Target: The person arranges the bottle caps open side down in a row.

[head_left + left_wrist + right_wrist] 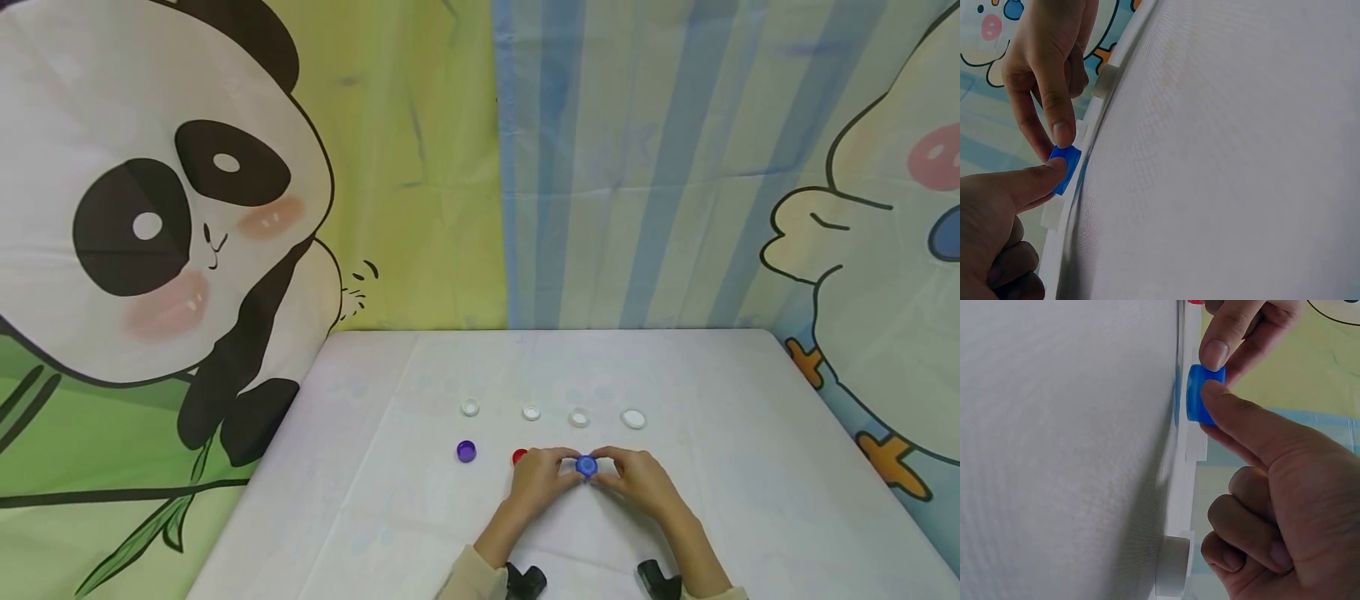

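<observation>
Both hands meet over the table at a small blue bottle cap (587,466). My left hand (536,483) pinches its left side between thumb and finger. From the right, the thumb and finger of my right hand (645,483) pinch the same cap. Seen from the side in the right wrist view, the blue cap (1195,400) looks just above or on the white cloth; I cannot tell which. A red cap (518,456) is partly hidden behind the left hand. Further left lies a purple cap (467,451), its hollow side up.
Behind the coloured caps, several white round pieces lie in a row, from a small one (470,407) at left to a larger one (633,418) at right. A white cloth covers the table (390,508). Printed curtains (420,167) hang behind it.
</observation>
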{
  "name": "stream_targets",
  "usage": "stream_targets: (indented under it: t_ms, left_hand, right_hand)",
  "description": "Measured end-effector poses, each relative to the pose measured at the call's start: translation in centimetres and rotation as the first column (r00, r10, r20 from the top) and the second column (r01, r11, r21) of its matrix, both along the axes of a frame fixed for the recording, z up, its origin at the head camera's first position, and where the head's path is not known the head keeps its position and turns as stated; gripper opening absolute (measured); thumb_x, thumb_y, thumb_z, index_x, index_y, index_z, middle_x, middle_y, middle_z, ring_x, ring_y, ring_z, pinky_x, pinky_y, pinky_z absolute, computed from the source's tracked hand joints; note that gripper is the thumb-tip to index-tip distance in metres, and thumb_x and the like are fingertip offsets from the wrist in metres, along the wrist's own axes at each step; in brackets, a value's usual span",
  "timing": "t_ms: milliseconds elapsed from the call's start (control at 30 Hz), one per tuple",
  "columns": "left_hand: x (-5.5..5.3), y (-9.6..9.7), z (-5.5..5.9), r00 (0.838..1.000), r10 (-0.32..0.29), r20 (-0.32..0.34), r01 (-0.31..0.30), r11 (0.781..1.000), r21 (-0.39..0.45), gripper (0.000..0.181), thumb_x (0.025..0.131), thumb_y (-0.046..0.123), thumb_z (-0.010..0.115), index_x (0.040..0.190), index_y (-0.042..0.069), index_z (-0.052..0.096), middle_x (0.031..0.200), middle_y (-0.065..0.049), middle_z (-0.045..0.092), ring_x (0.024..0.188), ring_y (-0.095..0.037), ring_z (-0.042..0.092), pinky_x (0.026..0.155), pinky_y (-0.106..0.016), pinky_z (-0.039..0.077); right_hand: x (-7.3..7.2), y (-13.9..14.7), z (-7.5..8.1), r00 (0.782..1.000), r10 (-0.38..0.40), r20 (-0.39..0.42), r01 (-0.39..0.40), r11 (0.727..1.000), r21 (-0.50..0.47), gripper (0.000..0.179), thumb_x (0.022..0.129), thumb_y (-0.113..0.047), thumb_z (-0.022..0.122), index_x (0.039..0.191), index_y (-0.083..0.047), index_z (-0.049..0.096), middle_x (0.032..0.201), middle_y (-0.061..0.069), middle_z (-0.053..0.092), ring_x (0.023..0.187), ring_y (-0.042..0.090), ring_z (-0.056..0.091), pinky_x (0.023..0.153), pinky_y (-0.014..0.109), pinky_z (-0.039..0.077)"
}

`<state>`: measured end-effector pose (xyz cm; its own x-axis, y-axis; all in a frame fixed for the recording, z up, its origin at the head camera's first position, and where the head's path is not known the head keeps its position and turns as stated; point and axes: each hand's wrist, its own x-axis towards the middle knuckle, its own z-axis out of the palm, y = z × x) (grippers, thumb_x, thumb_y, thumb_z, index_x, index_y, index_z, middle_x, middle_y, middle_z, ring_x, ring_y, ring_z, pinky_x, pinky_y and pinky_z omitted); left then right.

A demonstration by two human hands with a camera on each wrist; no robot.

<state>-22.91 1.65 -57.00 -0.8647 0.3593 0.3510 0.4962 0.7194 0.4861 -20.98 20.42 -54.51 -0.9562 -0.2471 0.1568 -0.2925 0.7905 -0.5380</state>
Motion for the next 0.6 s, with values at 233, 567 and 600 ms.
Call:
stream_targets:
  t_ms: [233,567,600]
  left_hand:
    - [-0.04,0.10,-0.38,0.996,-0.017,-0.085,0.014,0.999,-0.032,0.027,0.073,0.041,0.070,0.092,0.021,0.071,0.073,0.010,0.067,0.061,-0.005,0.057,0.054,-0.014,0.037]
    - [0.27,0.21,0.10,1.000,0.017,0.007,-0.016,0.996,-0.092,0.027,0.074,0.043,0.069,0.094,0.025,0.071,0.085,0.012,0.068,0.070,-0.008,0.060,0.058,-0.016,0.039]
    - [0.25,0.21,0.08,1.000,0.019,0.012,-0.018,0.995,-0.094,0.027,0.074,0.043,0.069,0.094,0.025,0.071,0.086,0.012,0.068,0.070,-0.007,0.060,0.059,-0.016,0.039]
  right_hand:
    - [0.00,-0.08,0.11,0.999,-0.003,0.044,0.002,1.000,0.011,0.027,0.075,-0.030,0.071,0.099,-0.018,0.068,0.052,-0.006,0.044,0.047,0.002,0.028,0.045,0.021,0.027]
    - [-0.08,-0.13,-0.16,0.999,0.019,0.041,-0.020,0.999,0.028,0.026,0.076,-0.030,0.070,0.098,-0.016,0.069,0.083,-0.004,0.067,0.062,0.007,0.053,0.059,0.026,0.043]
    - [-0.08,-0.10,-0.21,0.999,0.023,0.036,-0.024,0.999,0.032,0.026,0.076,-0.030,0.070,0.098,-0.016,0.069,0.085,-0.004,0.068,0.066,0.009,0.057,0.062,0.027,0.044]
